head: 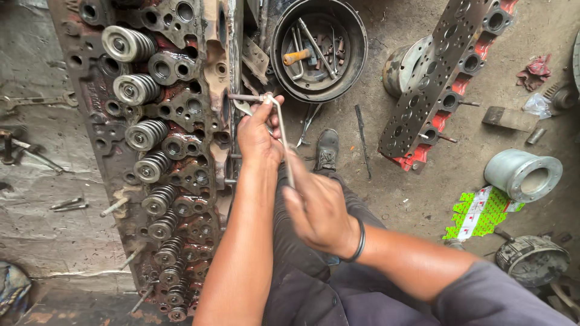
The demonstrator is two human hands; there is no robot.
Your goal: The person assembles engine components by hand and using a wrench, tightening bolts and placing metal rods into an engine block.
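A long rusty cylinder head (169, 151) with a row of valve springs (145, 134) lies in front of me, running from top to bottom. My left hand (258, 134) pinches the bend of an L-shaped metal wrench (281, 130) whose short end points into the head's right side. My right hand (319, 208), with a black band on its wrist, grips the lower end of the wrench's long handle. My dark shoe (327, 149) rests on the ground just beyond my hands.
A round black pan (356, 54) with tools and an orange-handled screwdriver (296, 57) sits at the top. A second cylinder head (444, 78) leans at the right. A metal sleeve (524, 175), a green carton (477, 212) and loose spanners (36, 101) lie around.
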